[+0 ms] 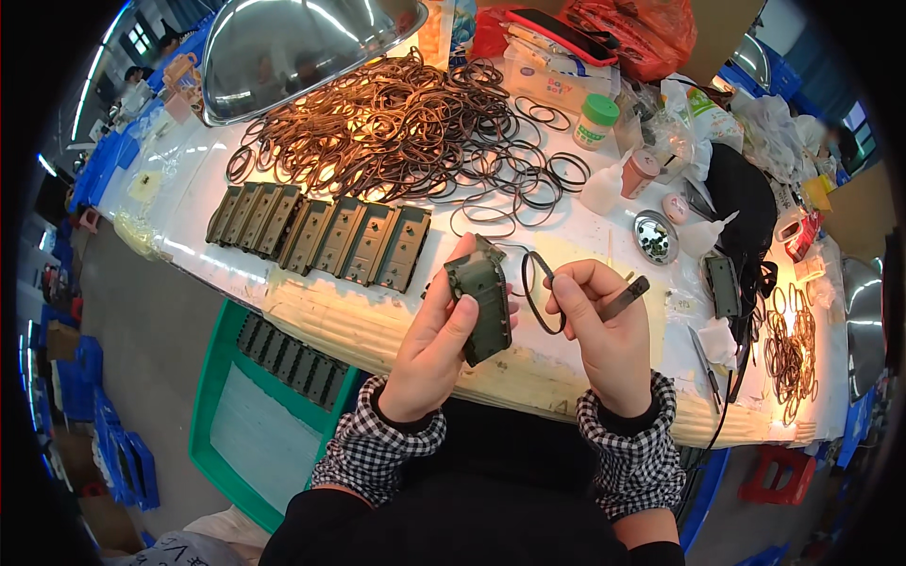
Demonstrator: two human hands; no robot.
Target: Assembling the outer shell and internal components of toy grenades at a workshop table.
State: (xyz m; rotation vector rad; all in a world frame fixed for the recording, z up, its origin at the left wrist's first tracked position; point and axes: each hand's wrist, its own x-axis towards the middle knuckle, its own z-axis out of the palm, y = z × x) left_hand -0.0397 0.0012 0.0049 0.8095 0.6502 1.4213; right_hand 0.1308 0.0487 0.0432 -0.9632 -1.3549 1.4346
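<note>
Green housing [485, 307] sits in my left grip [427, 349], which is wrapped around it, over the near side of the surface [566, 253]. To its right, my right grip [606, 341] pinches a black band [527, 297] tightly and carries a slim dark tool [627, 296].

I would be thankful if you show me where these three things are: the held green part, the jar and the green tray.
Held green part [488, 307]: head view, middle of its visible side.
Jar [599, 112]: head view, on its green lid.
Green tray [212, 387]: head view, on its left wall.
</note>
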